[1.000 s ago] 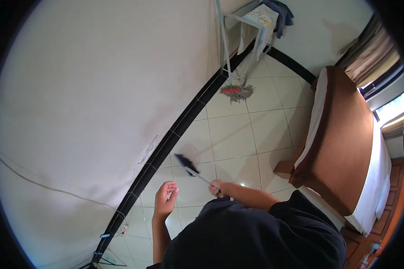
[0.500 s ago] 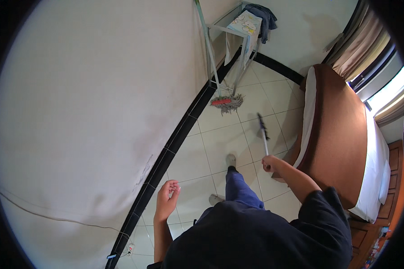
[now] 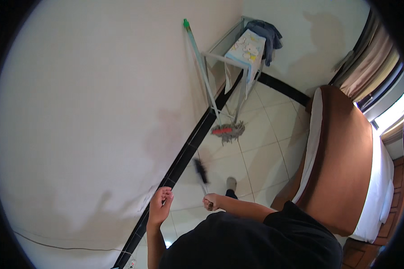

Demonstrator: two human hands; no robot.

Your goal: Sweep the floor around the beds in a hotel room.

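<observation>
The small brush (image 3: 201,171) has swung back from the bed side toward the wall since half a second ago, and now it points up and away from the person, just above the right hand (image 3: 211,202), blurred with the swing. That right hand is clamped on the thin handle at its lower end, fist closed. By the look of it, this is a light, stiff thing: slim shaft, dark bristle head, easy to flick one-handed, and the low end of the handle is the sensible place to grip, with the bristles left free. The left hand (image 3: 160,205) sits just left of the brush, loosely curled, holding nothing I can make out, close to the black skirting (image 3: 184,154). Beyond the brush, further along the wall, a mop (image 3: 227,130) leans with its green-tipped pole up. Past that stands a metal rack (image 3: 238,62) with cloths. Right of the brush, across the tiled floor (image 3: 260,152), lies the bed (image 3: 345,157) with its brown cover.
</observation>
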